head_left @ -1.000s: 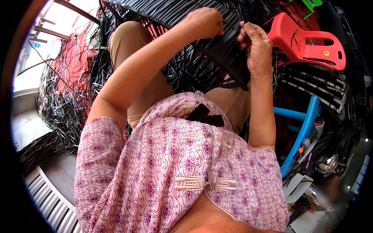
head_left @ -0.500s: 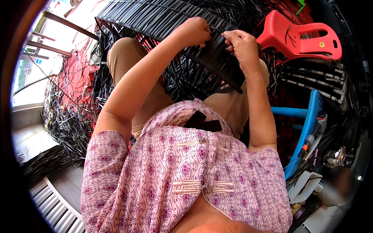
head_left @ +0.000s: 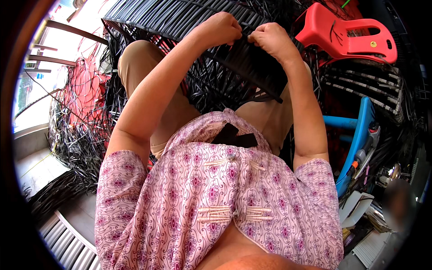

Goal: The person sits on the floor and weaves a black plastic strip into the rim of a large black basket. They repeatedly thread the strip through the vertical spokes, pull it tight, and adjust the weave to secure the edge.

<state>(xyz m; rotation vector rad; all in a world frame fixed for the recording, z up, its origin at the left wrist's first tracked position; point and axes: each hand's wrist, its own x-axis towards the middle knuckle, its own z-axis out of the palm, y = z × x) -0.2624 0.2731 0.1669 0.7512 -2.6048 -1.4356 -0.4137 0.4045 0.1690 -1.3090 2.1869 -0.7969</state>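
Black woven panel [head_left: 173, 20] slants from far left to near right

The panel lies beneath the left hand [head_left: 220, 29] and the right hand [head_left: 273, 40], its long near edge angling toward the right thigh [head_left: 265, 114]. The left is over the ribbed middle; the right is closer to the panel's near corner, with a red plastic chair [head_left: 321, 33] farther right. Both hands are curled into tight pinches, a narrow gap between them; what they grip cannot be told. Compared with a second earlier, the right hand turns its back upward and the gap is smaller.
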